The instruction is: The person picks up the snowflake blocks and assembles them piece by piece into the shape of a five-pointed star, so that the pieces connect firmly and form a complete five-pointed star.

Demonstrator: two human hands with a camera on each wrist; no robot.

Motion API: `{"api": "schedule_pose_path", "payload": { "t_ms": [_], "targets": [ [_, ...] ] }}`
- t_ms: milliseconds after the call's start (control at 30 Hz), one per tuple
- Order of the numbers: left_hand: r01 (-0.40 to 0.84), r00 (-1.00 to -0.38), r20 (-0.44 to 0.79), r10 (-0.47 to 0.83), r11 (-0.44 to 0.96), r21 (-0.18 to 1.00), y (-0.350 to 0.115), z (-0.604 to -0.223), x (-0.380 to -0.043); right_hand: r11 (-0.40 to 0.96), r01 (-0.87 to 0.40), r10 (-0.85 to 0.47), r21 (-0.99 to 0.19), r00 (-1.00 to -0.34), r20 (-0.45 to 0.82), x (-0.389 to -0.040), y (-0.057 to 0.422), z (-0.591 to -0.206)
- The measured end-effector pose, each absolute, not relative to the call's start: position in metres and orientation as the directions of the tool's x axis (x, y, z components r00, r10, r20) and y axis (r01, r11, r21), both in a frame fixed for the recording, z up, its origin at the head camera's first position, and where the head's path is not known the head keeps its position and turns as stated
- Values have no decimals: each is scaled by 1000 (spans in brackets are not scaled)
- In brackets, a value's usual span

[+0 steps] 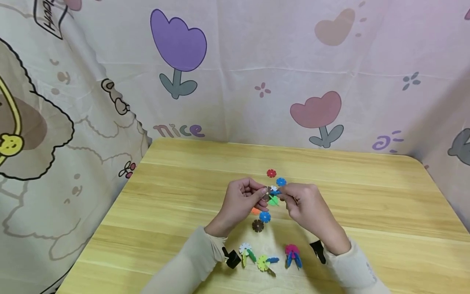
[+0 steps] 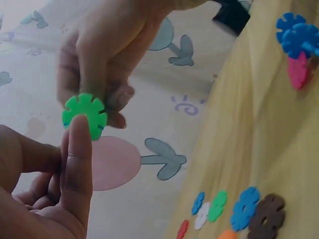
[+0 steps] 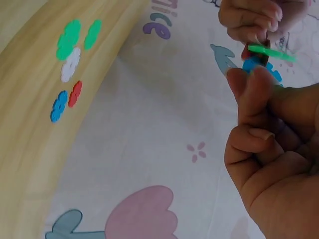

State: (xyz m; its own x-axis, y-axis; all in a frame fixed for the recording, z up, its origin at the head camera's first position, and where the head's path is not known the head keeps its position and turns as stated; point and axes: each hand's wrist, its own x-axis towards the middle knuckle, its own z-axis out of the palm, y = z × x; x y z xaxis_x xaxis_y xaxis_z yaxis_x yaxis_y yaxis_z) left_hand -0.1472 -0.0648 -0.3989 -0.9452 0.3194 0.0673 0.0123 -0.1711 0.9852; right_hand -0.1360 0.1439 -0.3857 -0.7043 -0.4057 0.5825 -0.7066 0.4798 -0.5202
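Above the table, both hands meet over a small cluster of notched plastic discs. My left hand (image 1: 240, 201) pinches a brown disc (image 1: 267, 194) between thumb and fingers. A green disc (image 2: 85, 105) stands out from the brown one, partly behind a left fingertip in the left wrist view. Between thumb and forefinger, my right hand (image 1: 307, 204) pinches a blue disc (image 3: 273, 72) close against the brown and green discs. Fingers hide much of where the blue and brown discs meet.
Loose discs lie on the wooden table (image 1: 165, 196): red (image 1: 271, 173), blue (image 1: 265, 217), brown (image 1: 258, 226) and several others. Nearer the body stand three joined pieces: white-topped (image 1: 245, 248), yellow-green (image 1: 262, 263) and pink with blue (image 1: 292, 250). A printed cloth (image 1: 235, 106) hangs behind.
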Motion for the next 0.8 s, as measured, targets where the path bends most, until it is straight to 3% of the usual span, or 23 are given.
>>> {"api": "schedule_pose_path", "payload": {
  "t_ms": [233, 367, 533, 800],
  "targets": [
    [1, -945, 56, 322, -169, 986, -63, -399, -147, 483, -693, -405, -535, -719, 565, -136, 143, -384],
    [66, -939, 94, 332, -95, 993, -65, -401, -150, 437, -617, -496, -655, -773, 397, -135, 150, -377],
    [163, -916, 132, 379, 50, 985, -67, -402, -152, 406, -490, -597, -771, -781, 183, -135, 163, -367],
    [170, -873, 112, 475, 81, 982, -65, -403, -149, 353, -399, -551, -846, -819, 157, -140, 161, -377]
  ]
}}
